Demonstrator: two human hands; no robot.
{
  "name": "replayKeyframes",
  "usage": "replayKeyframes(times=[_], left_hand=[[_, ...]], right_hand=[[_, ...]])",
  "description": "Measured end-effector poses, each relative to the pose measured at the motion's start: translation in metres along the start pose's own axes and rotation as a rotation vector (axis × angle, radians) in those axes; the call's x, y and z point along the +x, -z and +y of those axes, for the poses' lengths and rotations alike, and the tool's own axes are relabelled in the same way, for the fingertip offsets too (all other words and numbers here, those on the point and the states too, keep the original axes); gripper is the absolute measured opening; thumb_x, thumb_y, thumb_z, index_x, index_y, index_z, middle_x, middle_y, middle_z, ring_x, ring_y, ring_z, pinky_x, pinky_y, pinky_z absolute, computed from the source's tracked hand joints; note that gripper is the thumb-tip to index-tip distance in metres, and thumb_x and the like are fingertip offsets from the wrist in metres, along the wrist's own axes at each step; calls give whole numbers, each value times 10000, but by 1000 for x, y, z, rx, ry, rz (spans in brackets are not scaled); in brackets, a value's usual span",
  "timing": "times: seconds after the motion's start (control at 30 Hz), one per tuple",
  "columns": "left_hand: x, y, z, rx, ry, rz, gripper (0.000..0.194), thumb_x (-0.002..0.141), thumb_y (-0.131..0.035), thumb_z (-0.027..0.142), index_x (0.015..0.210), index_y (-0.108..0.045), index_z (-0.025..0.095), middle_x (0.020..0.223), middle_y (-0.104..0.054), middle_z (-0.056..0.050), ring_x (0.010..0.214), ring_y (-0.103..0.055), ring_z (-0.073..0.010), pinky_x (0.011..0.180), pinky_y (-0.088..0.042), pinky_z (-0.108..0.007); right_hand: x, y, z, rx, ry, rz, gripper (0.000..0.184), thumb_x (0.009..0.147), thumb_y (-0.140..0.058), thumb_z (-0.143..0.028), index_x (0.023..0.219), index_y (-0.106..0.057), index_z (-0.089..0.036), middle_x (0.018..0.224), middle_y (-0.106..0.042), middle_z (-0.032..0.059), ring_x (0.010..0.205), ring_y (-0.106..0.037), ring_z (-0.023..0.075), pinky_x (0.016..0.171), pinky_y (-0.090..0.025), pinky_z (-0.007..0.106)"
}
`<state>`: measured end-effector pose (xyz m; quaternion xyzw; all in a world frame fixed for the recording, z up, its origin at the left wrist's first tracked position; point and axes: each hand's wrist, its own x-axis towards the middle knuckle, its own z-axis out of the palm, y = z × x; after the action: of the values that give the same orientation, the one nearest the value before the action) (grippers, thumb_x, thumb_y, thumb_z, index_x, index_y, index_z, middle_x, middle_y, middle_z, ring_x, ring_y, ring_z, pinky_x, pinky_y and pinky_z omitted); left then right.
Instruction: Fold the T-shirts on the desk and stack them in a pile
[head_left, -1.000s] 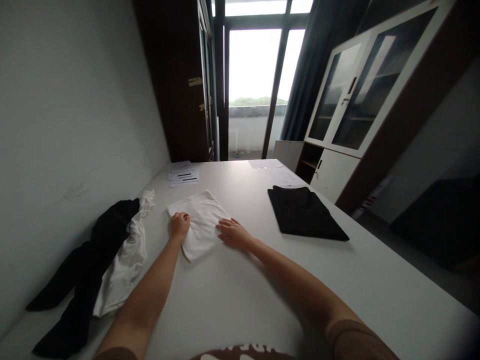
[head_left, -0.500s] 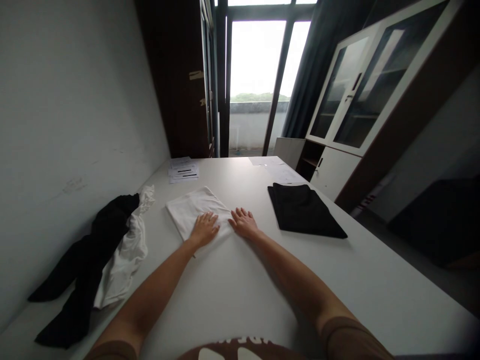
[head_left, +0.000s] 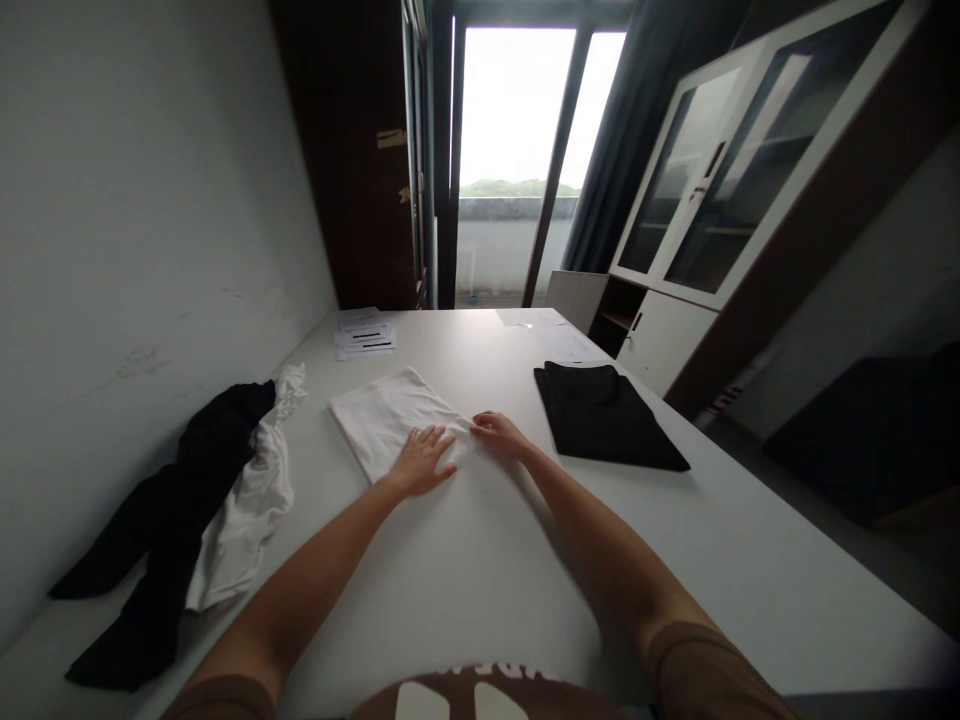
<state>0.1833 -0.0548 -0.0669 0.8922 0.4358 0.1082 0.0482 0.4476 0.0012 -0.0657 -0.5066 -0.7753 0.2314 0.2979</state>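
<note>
A folded white garment point(head_left: 390, 410) lies on the white table in front of me. My left hand point(head_left: 425, 460) rests flat on its near right part, fingers spread. At the garment's right corner, my right hand point(head_left: 498, 433) has its fingers closed in a pinch on the cloth edge. To the right of that hand lies a folded black garment point(head_left: 607, 415), apart from it. How the underside of the white garment is folded is hidden.
Along the left wall, a crumpled black garment point(head_left: 191, 480) lies over a crumpled white one point(head_left: 259, 510). Papers point(head_left: 365, 335) lie at the table's far left, more sheets point(head_left: 566, 343) at the far right. A glass-door cabinet point(head_left: 697, 190) stands beyond the right edge.
My left hand has slid slightly right over the white garment. My right hand has gone from lying flat to pinching the garment's right corner.
</note>
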Motion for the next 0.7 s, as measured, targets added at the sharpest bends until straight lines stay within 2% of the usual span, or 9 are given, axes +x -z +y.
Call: replayKeyframes(times=[0.13,0.23,0.3,0.53,0.7], left_hand=[[0,-2,-1,-2,-3,2,656,970,-545,543,1558,-396,294,1658,-326,-104,1544,-240,-317,1246,-148,-574],[1,-2,-2,-1,0,-10,664,974,-534,549,1566,-386,287,1659,-323,-111,1544,-241,-322,1244,-147,-582],[1,-2,-3,0,-1,-9,662,974,-532,548,1566,-385,291,1661,-319,-111,1544,-244,-323,1243,-148,-584],[2,-3,-3,-4,-6,-1,652,972,-534,546,1556,-403,287,1656,-329,-116,1543,-246,-327,1245,-142,-583],[2,-3,-3,-7,-8,10,632,969,-542,538,1547,-408,322,1654,-338,-90,1536,-260,-322,1246,-144,-586]], right_hand=[[-4,1,-6,365,-50,-61,455,859,-635,-576,967,-741,-148,921,-715,57,845,-614,197,815,-473,319],[-8,4,-12,560,-15,-158,464,826,-697,-568,1008,-719,-142,952,-708,56,858,-608,182,832,-468,312],[-9,5,-15,656,0,-168,464,787,-750,-541,1039,-696,-154,986,-705,56,889,-610,180,854,-466,312],[-8,0,-16,660,-65,-169,438,753,-774,-536,953,-652,-166,860,-661,18,783,-570,152,749,-451,276],[-8,-3,-20,685,-37,-160,399,769,-759,-521,917,-624,-176,922,-669,37,843,-586,170,768,-462,280]])
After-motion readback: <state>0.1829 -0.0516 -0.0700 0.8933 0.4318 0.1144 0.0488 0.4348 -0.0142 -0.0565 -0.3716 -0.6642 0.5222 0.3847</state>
